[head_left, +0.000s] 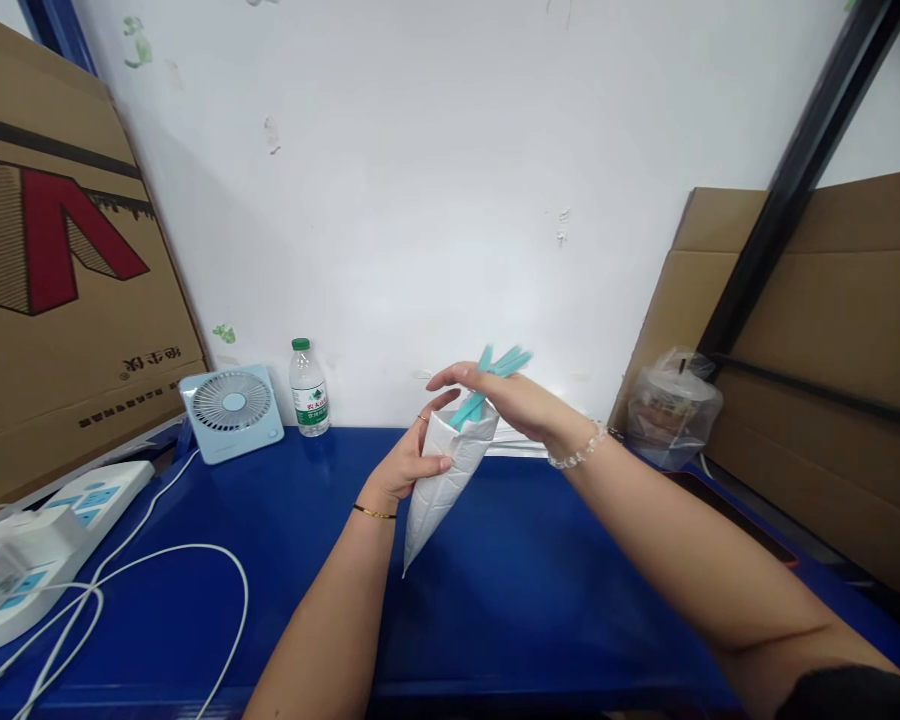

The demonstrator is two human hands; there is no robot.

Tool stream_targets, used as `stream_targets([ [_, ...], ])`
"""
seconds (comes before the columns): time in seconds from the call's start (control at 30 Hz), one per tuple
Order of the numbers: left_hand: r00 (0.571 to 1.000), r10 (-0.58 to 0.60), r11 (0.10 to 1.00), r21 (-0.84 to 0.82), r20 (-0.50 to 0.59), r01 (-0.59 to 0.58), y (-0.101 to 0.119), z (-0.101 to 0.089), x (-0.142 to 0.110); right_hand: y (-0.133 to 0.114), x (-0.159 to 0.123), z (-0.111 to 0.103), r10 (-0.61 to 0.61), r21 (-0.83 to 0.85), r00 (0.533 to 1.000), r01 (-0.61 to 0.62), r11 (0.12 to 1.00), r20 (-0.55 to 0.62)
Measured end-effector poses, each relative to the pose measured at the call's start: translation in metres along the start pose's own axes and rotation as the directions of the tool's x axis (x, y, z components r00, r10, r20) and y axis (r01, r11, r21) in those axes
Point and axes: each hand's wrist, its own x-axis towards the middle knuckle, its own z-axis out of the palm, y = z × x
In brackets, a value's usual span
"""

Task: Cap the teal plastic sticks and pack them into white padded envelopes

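Observation:
A white padded envelope (450, 470) is held at a slant above the blue table, its mouth up and one corner pointing down. My left hand (412, 455) is closed around its left side, thumb across the front. At the mouth is my right hand (514, 395), with a bundle of thin teal strips (506, 360) passing through its grip. The strips fan out above the hand, slightly blurred, and their lower part (468, 411) dips into the envelope. My right thumb is hidden, and the kind of teal item is unclear.
On the blue table (307, 540) stand a light blue fan (232, 402), a water bottle (310, 390) and a white power strip (82, 510) with loose cables. White flat items (521, 442) lie by the wall. A bagged cup (675, 405) stands right; cardboard (60, 300) flanks the left.

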Motion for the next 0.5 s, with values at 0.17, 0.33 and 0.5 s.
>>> stream_targets([
  [0.17, 0.999, -0.021, 0.999, 0.043, -0.036, 0.022, -0.004, -0.005, -0.001, 0.008, 0.003, 0.000, 0.077, 0.010, 0.997, -0.077, 0.997, 0.023],
  [0.33, 1.000, 0.005, 0.999, 0.035, -0.022, -0.005, -0.001, -0.004, -0.001, 0.004, -0.006, -0.007, -0.007, -0.084, 0.995, -0.001, 0.996, -0.096],
  [0.5, 1.000, 0.003, 1.000, -0.001, -0.015, -0.003, 0.003, -0.001, 0.000, 0.003, -0.032, 0.000, -0.149, -0.508, 0.975, 0.045, 0.860, -0.165],
])
